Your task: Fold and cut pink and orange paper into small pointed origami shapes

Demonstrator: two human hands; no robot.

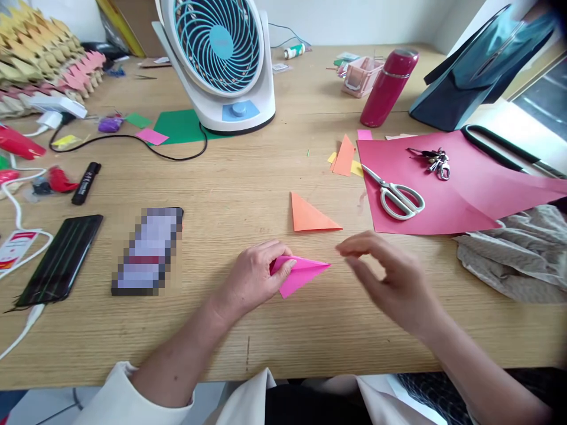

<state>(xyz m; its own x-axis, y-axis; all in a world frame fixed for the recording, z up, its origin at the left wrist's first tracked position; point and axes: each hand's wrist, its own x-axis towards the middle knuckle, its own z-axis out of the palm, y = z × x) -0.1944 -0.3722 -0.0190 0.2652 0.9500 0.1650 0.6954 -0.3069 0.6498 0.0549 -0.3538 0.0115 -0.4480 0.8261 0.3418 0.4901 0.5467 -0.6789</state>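
A folded pink paper [301, 276] lies near the table's front, its narrow point toward the right. My left hand [261, 273] grips its left end, the thumb on top and the fingers behind. Just right of the paper's tip, my right hand [392, 280] hovers with thumb and forefinger apart and nothing between them. An orange folded paper triangle [312, 215] rests on the table just behind the pink one.
Scissors [401, 200] and keys [438, 162] lie on red paper [452, 200] at the right. Behind stand a fan [221, 65] and a red bottle [390, 88]. A phone [148, 251] and a black power bank [59, 260] lie left.
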